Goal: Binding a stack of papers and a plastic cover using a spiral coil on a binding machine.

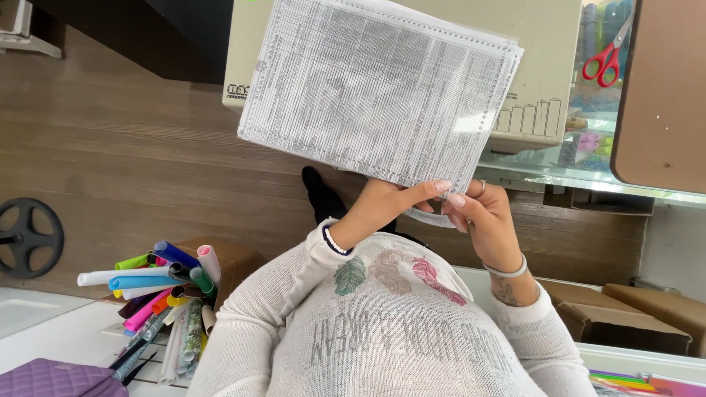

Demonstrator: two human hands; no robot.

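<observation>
A stack of printed continuous-form sheets (379,88) with punched margins is held up in the upper centre of the frame, tilted so that its right corner juts toward the upper right. Its lower edge is pinched by both hands: the left hand (382,206) is closed on it from the left with the thumb laid along the paper's edge, and the right hand (485,217) is clenched on the same edge from the right, the fingertips of the two nearly touching. Behind the sheets, a beige box-shaped machine (540,73) is partly covered, its right side left showing. At the upper right, red-handled scissors (607,59) are seen beside a brown board (662,95), well apart from the paper. At the lower left, a bundle of coloured paper rolls (158,283) is stood close to the left sleeve, with a purple quilted pouch (55,378) at the bottom corner. Open wooden flooring (132,147) is left free along the stack's left edge, and a black wheel (28,237) lies at the far left.
</observation>
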